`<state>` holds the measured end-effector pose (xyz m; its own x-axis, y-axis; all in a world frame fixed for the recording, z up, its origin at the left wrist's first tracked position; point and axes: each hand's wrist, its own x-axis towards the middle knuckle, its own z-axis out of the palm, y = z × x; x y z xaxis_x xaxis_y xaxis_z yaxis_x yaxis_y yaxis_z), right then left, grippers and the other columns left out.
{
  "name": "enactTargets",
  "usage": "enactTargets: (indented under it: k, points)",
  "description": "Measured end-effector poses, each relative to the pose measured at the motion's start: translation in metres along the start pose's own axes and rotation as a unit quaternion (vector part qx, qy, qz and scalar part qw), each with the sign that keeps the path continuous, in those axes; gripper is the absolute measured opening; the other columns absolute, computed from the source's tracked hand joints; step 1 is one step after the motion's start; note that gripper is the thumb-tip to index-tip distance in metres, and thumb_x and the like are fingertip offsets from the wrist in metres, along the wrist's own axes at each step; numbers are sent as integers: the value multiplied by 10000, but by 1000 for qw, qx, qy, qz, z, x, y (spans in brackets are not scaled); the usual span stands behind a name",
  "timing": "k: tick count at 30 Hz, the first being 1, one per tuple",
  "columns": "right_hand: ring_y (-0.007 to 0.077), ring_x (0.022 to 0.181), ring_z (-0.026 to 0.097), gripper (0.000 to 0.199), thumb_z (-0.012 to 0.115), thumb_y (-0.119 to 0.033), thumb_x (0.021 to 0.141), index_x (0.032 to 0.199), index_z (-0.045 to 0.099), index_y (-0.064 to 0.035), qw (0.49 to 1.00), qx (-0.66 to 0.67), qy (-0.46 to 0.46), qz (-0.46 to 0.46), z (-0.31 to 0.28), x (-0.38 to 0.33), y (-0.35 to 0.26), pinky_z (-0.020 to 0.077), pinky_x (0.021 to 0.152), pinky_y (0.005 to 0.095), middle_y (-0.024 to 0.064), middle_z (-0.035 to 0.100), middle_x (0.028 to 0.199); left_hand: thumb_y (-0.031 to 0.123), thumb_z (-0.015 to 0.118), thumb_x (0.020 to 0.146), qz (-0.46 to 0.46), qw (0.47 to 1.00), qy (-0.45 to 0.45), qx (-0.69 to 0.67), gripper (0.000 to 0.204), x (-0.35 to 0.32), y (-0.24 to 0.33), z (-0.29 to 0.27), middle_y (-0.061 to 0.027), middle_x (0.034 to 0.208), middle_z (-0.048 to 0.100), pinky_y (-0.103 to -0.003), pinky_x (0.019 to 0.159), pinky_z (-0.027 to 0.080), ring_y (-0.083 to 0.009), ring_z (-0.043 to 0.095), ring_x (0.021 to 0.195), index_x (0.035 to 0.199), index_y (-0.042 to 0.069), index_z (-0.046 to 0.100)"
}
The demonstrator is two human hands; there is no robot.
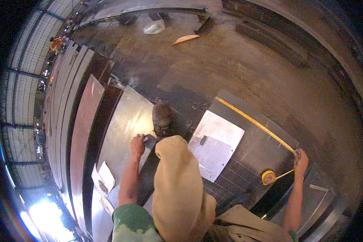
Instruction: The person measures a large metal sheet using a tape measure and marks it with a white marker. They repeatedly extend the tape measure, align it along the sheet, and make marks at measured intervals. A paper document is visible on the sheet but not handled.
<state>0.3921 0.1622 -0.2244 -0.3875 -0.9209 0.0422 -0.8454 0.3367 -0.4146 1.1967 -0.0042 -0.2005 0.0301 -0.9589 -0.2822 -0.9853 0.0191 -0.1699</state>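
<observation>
Crouched over the dark steel plate [250,149], measuring across it. Along that plate's far right edge, the yellow tape blade [254,123], drawn out slantwise from the far corner to the near right corner. At that near right corner, the right hand [300,160], fingers closed together and pinched on the blade where it meets the edge. Just inside the corner, on the plate, the round yellow tape case [268,176], with a short run of blade back to the hand. On the plate's left half, a white sheet of paper [215,145] with a small dark thing on top. Left of the plate, on a paler, shinier steel sheet [121,133], the left hand [137,145], pressed down for support, fingers curled; impossible to tell whether clamped on the small pale thing at the fingertips. Between that hand and the paper, a dusty boot [162,117].

To do this well, probably: pull the blade taut and flat, with no sag or twist; check the far hook for a square seat on the corner; hold the blade parallel to the edge; read straight down at the pinch, not from the side; lean steadily on the left hand.
</observation>
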Motion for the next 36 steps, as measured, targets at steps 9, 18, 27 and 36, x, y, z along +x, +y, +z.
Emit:
enactTargets:
  k: [9,18,27,36]
  points:
    - [360,997,647,190,560,-74,948,1097,604,36,999,29,-41,-5,12,-10,-18,492,891,376,175,676,1034,193,593,823,-350,936,1,-28,361,-100,-146,25,-260,1078,669,-503,863,526,-426,650,1014,1134,12,622]
    - [359,1179,604,429,536,-186,1008,1321,524,107,980,118,-111,116,19,6,45,461,989,411,240,625,1264,69,542,824,-501,843,44,-191,506,-207,-156,79,-297,1274,552,-494,1038,426,-448,526,1214,1329,57,515]
    - [272,1019,625,312,530,-152,1006,1230,583,59,996,48,-72,38,4,9,56,477,900,357,187,651,1124,68,621,705,-552,818,-5,-165,883,-219,-161,137,-350,1422,376,-466,1120,366,-446,421,1328,1509,25,259]
    - [318,899,655,198,595,-146,966,1074,631,15,994,-65,18,-87,12,-4,49,506,755,393,181,675,972,221,612,799,-528,849,6,-40,770,-207,-175,132,-337,1328,497,-488,1038,410,-468,497,1216,1456,-59,322]
